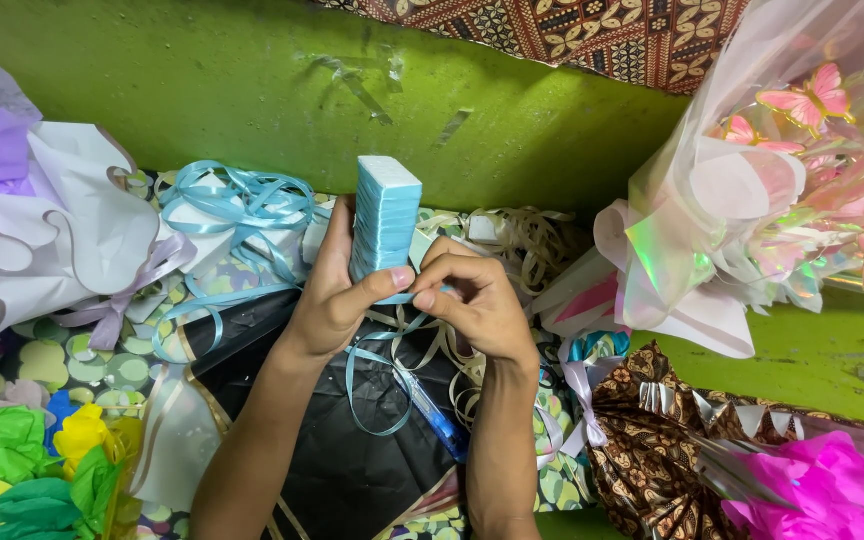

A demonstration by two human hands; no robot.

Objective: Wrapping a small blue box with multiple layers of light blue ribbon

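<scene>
The left hand (337,295) holds the block (385,215) upright over the black paper (352,460), thumb pressed on it, and the right hand (472,300) pinches the blue ribbon (377,375), which may slip loose and tangle.

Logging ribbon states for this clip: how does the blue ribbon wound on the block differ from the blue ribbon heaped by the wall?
The wound ribbon lies in tight flat turns around an upright white block; the heaped ribbon sprawls in open, tangled loops. The wound one is gripped by the left hand, with the right hand pinching its tail; the heaped one lies untouched. Both are narrow, glossy, light blue.
</scene>
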